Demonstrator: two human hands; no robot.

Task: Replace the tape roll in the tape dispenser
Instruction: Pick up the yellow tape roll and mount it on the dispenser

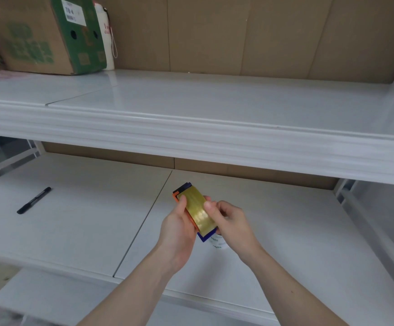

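A tape dispenser (181, 189) with an orange side and dark blue ends is held above the lower white shelf (285, 231). A yellowish tape roll (197, 209) sits in it, facing up. My left hand (179, 234) grips the dispenser from the left, thumb on its orange edge. My right hand (231, 220) holds the right side, thumb pressed on the roll's surface. Just under my hands a white cylinder with print (218, 242) stands on the shelf, mostly hidden.
A black marker (34, 200) lies on the lower shelf at the left. The upper shelf (191, 107) juts out above; at its far left stand a cardboard box (43, 36) and a white bag (105, 36). Brown board backs both shelves.
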